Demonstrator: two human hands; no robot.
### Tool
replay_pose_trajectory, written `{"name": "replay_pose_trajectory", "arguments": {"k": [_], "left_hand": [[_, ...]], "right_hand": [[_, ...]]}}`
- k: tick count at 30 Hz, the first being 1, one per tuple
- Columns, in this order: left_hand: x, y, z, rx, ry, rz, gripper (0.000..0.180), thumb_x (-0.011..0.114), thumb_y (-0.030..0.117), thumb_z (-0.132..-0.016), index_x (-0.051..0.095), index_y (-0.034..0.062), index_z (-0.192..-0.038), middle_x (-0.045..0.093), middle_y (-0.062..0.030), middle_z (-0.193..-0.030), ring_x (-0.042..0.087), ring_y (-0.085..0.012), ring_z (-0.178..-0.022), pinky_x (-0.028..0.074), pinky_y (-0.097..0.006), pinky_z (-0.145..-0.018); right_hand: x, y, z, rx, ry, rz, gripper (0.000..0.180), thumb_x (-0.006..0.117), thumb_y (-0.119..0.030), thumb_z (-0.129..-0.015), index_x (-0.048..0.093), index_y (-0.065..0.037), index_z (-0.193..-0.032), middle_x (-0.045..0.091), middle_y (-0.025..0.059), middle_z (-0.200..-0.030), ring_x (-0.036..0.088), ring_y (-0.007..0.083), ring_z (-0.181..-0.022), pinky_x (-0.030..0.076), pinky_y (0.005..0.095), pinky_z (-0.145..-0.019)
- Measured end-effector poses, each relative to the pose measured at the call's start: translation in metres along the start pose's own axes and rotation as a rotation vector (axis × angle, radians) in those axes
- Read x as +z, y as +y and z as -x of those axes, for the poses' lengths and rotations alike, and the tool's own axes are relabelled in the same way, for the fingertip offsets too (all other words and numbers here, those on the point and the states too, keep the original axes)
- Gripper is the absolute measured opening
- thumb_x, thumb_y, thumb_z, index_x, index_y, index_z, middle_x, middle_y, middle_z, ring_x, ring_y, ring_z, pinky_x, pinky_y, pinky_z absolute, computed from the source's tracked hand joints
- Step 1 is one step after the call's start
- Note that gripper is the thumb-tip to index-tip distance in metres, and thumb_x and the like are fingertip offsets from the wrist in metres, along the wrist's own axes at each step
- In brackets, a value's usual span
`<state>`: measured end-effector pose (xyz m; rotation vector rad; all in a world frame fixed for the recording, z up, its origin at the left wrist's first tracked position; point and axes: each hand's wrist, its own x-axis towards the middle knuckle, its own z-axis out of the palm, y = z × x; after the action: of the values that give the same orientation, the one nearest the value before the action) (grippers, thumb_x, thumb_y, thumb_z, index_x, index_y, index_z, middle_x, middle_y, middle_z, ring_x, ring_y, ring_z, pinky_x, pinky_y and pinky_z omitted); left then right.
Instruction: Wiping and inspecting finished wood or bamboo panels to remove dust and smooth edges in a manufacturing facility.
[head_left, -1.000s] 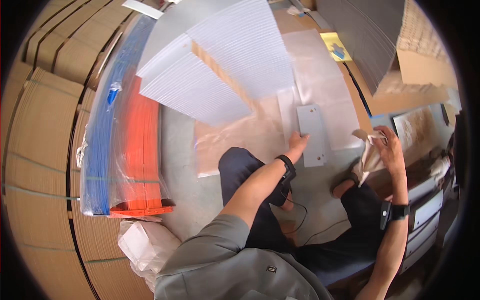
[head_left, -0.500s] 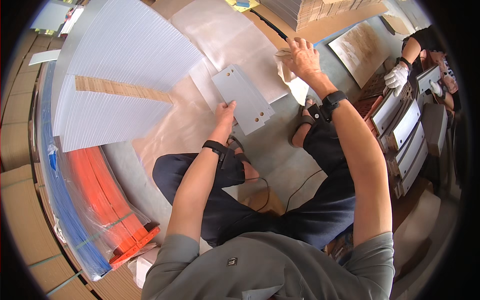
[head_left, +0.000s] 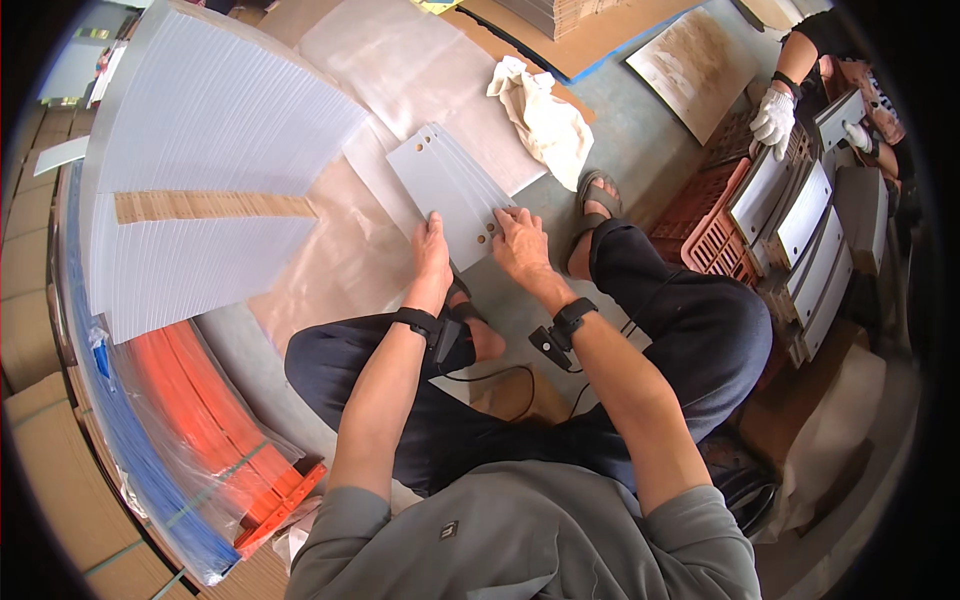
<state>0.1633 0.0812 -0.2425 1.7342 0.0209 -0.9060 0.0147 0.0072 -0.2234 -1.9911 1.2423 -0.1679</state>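
Several thin grey panels (head_left: pixel 447 190) with round holes at their ends lie fanned over one another in front of me. My left hand (head_left: pixel 431 252) grips them at the near left edge, thumb on top, its other fingers partly hidden. At the near right edge, my right hand (head_left: pixel 522 244) is closed around the panels beside a pair of holes, with its fingertips on their top face. Past them, a crumpled cream cloth (head_left: pixel 543 118) rests on the plastic sheet (head_left: pixel 395 60), touched by neither hand.
At left stands a long row of grey panels (head_left: pixel 230 110), near plastic-wrapped orange strips (head_left: pixel 190 390) and blue strips (head_left: pixel 130 440). On the right, a co-worker's gloved hand (head_left: pixel 773 122) is above a red crate (head_left: pixel 705 215) and stacked panels (head_left: pixel 800 260). A stained board (head_left: pixel 695 70) lies beyond.
My right hand has let go of the cloth, which now lies spread out, and has come down left onto the panels. The left hand keeps its hold on them.
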Motion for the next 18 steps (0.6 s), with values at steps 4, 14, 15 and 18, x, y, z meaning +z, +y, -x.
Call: {"name": "replay_pose_trajectory", "arguments": {"k": [4, 14, 15, 18], "left_hand": [[-0.001, -0.001, 0.0, -0.066, -0.083, 0.202, 0.048, 0.056, 0.036, -0.105, 0.05, 0.0009, -0.138, 0.055, -0.0124, -0.138, 0.052, -0.0222, -0.127, 0.041, -0.039, -0.109], [-0.025, -0.012, -0.009, -0.127, -0.168, 0.384, 0.045, 0.059, 0.028, -0.104, 0.049, 0.0036, -0.14, 0.056, -0.0094, -0.139, 0.053, -0.023, -0.128, 0.042, -0.041, -0.111], [-0.023, -0.012, -0.009, -0.118, -0.153, 0.382, 0.045, 0.061, 0.028, -0.103, 0.05, 0.0036, -0.139, 0.056, -0.0089, -0.138, 0.053, -0.022, -0.127, 0.042, -0.04, -0.11], [-0.016, -0.008, -0.007, -0.093, -0.095, 0.328, 0.045, 0.064, 0.027, -0.102, 0.052, 0.0024, -0.137, 0.057, -0.0084, -0.136, 0.054, -0.0204, -0.124, 0.042, -0.038, -0.108]], "right_hand": [[-0.004, -0.003, 0.006, -0.04, 0.092, 0.081, 0.041, 0.063, -0.014, -0.085, 0.066, -0.012, -0.126, 0.052, 0.0112, -0.138, 0.047, 0.0365, -0.128, 0.042, 0.0547, -0.102], [-0.006, -0.011, 0.004, -0.044, 0.054, 0.051, 0.036, 0.068, -0.027, -0.086, 0.071, -0.012, -0.119, 0.06, 0.0074, -0.13, 0.049, 0.0352, -0.127, 0.043, 0.0523, -0.102], [-0.007, -0.014, 0.003, -0.019, 0.06, 0.051, 0.036, 0.069, -0.029, -0.086, 0.072, -0.012, -0.117, 0.062, 0.0067, -0.129, 0.05, 0.0348, -0.126, 0.043, 0.0519, -0.102], [-0.009, -0.013, -0.005, 0.019, 0.022, -0.038, 0.034, 0.067, -0.029, -0.087, 0.073, -0.009, -0.113, 0.06, 0.009, -0.132, 0.048, 0.0352, -0.128, 0.042, 0.0521, -0.102]]}}
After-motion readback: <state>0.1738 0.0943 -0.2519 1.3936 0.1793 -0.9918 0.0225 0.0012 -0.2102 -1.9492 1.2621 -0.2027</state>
